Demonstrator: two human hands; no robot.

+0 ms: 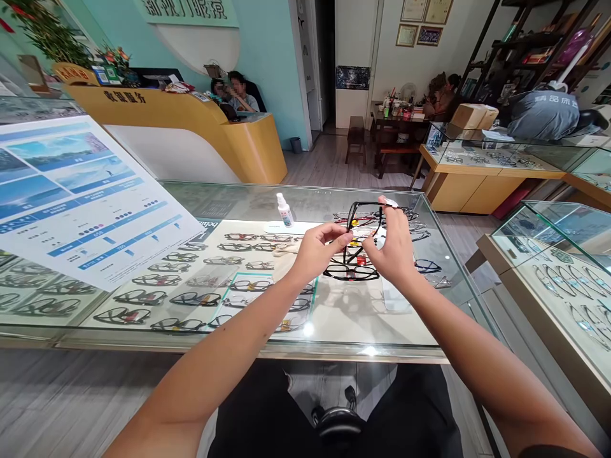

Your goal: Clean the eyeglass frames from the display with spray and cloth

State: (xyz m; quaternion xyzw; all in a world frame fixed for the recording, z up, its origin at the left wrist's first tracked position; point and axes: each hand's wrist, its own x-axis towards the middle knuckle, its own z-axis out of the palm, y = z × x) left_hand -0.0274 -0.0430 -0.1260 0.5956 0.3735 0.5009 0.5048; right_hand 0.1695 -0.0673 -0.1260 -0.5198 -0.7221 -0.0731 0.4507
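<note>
A pair of black-framed eyeglasses (351,215) is held up above the glass display counter (344,334), between both hands. My left hand (321,249) pinches it at the left side with thumb and forefinger. My right hand (394,245) grips its other side, fingers raised and thumb pointing inward. Left of my left hand, partly hidden by it, lies a beige cloth (285,259). A small white spray bottle (284,211) stands on the counter beyond it. Under my right wrist is a pale, translucent flat item (395,298) whose kind I cannot make out.
Rows of eyeglasses (195,299) fill the case below. A printed sheet (95,203) juts in at left. Another glass case (558,267) stands at right. Behind are a yellow reception desk (258,143) with people seated, and a bent-over person (544,114) at the far right counter.
</note>
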